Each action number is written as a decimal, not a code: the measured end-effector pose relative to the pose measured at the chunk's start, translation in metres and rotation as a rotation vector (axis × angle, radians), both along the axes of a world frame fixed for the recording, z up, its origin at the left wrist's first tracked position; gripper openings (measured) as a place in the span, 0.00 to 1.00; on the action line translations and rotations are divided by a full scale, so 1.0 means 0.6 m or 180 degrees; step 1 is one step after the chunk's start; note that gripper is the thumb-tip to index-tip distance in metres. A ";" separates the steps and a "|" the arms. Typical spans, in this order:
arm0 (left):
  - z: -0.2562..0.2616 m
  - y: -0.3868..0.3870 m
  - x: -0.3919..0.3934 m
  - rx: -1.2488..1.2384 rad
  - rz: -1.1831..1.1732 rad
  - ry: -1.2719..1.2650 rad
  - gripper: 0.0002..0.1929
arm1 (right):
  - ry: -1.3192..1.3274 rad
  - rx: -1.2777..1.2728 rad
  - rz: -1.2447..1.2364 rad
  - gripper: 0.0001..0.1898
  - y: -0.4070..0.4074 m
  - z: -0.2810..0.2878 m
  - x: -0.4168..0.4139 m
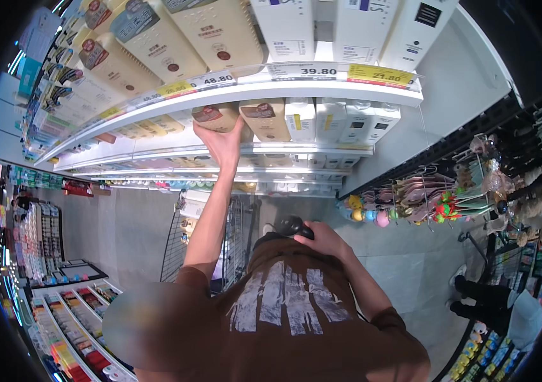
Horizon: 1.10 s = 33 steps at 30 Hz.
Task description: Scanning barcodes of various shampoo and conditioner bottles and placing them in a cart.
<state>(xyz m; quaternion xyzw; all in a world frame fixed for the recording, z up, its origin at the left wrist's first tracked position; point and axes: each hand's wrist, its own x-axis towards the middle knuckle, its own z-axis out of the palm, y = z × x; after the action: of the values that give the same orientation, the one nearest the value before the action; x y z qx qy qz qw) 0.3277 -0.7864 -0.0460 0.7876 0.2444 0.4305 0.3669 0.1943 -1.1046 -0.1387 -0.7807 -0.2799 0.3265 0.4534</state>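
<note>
My left hand reaches up to the second shelf, its thumb and fingers around a cream-coloured plastic bottle with a dark red and grey label. Just right of it stands a similar cream bottle, close to my thumb. White pump bottles continue the row to the right. In front of my waist, my right hand grips the handle of a black handheld barcode scanner. The scanner's head points away from my body, to the left.
Above my left hand runs an upper shelf edge with price tags, bearing large cream bottles. A wire shopping cart with goods stands at my left. Hanging toys and accessories line the right side. Another person stands at lower right beside a cart.
</note>
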 end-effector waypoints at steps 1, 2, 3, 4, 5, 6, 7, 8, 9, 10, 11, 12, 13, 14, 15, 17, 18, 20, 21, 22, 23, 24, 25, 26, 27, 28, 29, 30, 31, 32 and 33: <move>0.010 -0.002 -0.001 -0.0182 -0.0144 0.0049 0.62 | 0.0006 -0.0016 0.0022 0.27 0.001 -0.002 -0.001; 0.009 0.000 -0.001 -0.0082 -0.0167 0.0011 0.58 | -0.0062 -0.0003 -0.0012 0.27 0.003 -0.006 -0.001; 0.007 0.003 -0.004 -0.0087 -0.0150 0.0009 0.58 | -0.0135 0.0021 -0.0050 0.28 0.008 -0.007 -0.001; 0.003 0.004 -0.011 -0.0013 -0.0180 -0.0028 0.54 | -0.0138 0.0017 -0.0036 0.28 0.011 -0.007 -0.001; -0.001 0.005 -0.018 0.0061 -0.0212 -0.0066 0.49 | -0.0135 0.0096 -0.0111 0.28 0.013 -0.006 -0.001; -0.004 0.004 -0.030 0.0082 -0.0152 -0.0017 0.46 | -0.0126 0.0176 -0.0188 0.28 0.017 -0.005 -0.004; -0.015 0.010 -0.035 0.0079 -0.0147 -0.0016 0.46 | -0.0126 0.0173 -0.0183 0.28 0.022 -0.005 -0.004; -0.032 0.018 -0.039 -0.0023 -0.0093 -0.0111 0.48 | -0.0084 0.0198 -0.0155 0.27 0.028 -0.005 -0.002; -0.036 0.019 -0.044 -0.0133 -0.0043 -0.0203 0.49 | -0.0040 0.0216 -0.0132 0.25 0.034 0.000 -0.001; -0.036 0.018 -0.054 -0.0105 -0.0065 -0.0131 0.51 | -0.0038 0.0201 -0.0135 0.25 0.040 0.005 -0.001; -0.045 0.025 -0.059 -0.0124 -0.0068 -0.0130 0.51 | -0.0055 0.0144 -0.0124 0.25 0.046 0.012 -0.003; -0.057 0.032 -0.062 -0.0475 -0.0221 -0.0366 0.53 | -0.0078 0.0089 -0.0109 0.25 0.054 0.022 -0.003; -0.070 0.041 -0.067 -0.0828 -0.0369 -0.0602 0.54 | -0.0081 0.0070 -0.0107 0.25 0.064 0.031 -0.005; -0.083 0.054 -0.081 -0.1021 -0.0426 -0.0777 0.52 | -0.0079 0.0047 -0.0086 0.25 0.076 0.039 -0.008; -0.078 0.064 -0.095 -0.1059 -0.0457 -0.0759 0.52 | -0.0064 0.0013 -0.0110 0.25 0.082 0.043 -0.010; -0.056 0.086 -0.139 -0.1219 -0.0674 -0.0586 0.44 | -0.0032 -0.0047 -0.0161 0.25 0.092 0.031 -0.014; -0.056 0.097 -0.160 -0.1136 -0.0599 -0.0770 0.40 | -0.0029 -0.0059 -0.0138 0.25 0.099 0.025 -0.019; 0.017 0.077 -0.190 -0.1749 -0.0991 -0.1280 0.40 | -0.0180 -0.0061 -0.0281 0.24 0.103 0.011 -0.027; 0.050 0.069 -0.210 -0.2294 -0.1416 -0.1820 0.41 | -0.0352 -0.0008 -0.0447 0.24 0.104 0.005 -0.032; 0.054 0.077 -0.236 -0.2846 -0.1606 -0.1773 0.44 | -0.0318 -0.0027 -0.0369 0.24 0.109 0.022 -0.032; 0.054 0.086 -0.261 -0.3399 -0.1788 -0.1729 0.47 | 0.0075 -0.0044 -0.0595 0.22 0.106 0.044 -0.031; 0.060 0.096 -0.284 -0.4029 -0.2226 -0.1652 0.48 | 0.0486 -0.0058 -0.0831 0.21 0.109 0.062 -0.032; 0.061 0.105 -0.307 -0.4645 -0.2638 -0.1595 0.50 | 0.0540 -0.0076 -0.0724 0.21 0.108 0.060 -0.030; 0.049 0.109 -0.322 -0.5022 -0.2465 -0.1821 0.49 | 0.0497 -0.0079 -0.0781 0.19 0.106 0.056 -0.026; 0.040 0.112 -0.335 -0.5051 -0.2353 -0.1854 0.49 | 0.0450 -0.0116 -0.0867 0.18 0.106 0.057 -0.029; 0.030 0.113 -0.347 -0.5364 -0.2626 -0.1814 0.49 | 0.0493 -0.0172 -0.0776 0.18 0.118 0.082 -0.026; 0.020 0.115 -0.361 -0.5675 -0.2914 -0.1777 0.49 | 0.0080 -0.0156 -0.0634 0.18 0.126 0.115 -0.017; -0.001 0.117 -0.374 -0.5813 -0.2934 -0.1684 0.48 | -0.0338 -0.0128 -0.0525 0.18 0.134 0.145 -0.011; -0.009 0.121 -0.383 -0.5860 -0.2858 -0.1733 0.48 | -0.0305 -0.0187 -0.0474 0.18 0.141 0.158 -0.008; -0.016 0.124 -0.391 -0.5995 -0.2844 -0.1534 0.48 | -0.0304 0.0015 -0.0357 0.18 0.148 0.167 -0.006; -0.021 0.123 -0.396 -0.6131 -0.2850 -0.1319 0.48 | -0.0303 0.0220 -0.0262 0.19 0.152 0.183 -0.004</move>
<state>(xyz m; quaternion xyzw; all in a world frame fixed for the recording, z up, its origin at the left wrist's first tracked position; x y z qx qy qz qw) 0.0904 -0.7123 -0.0584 0.0981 0.1033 0.0092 0.9898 0.1920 -1.0135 -0.0292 -0.7901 -0.2799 0.2602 0.4793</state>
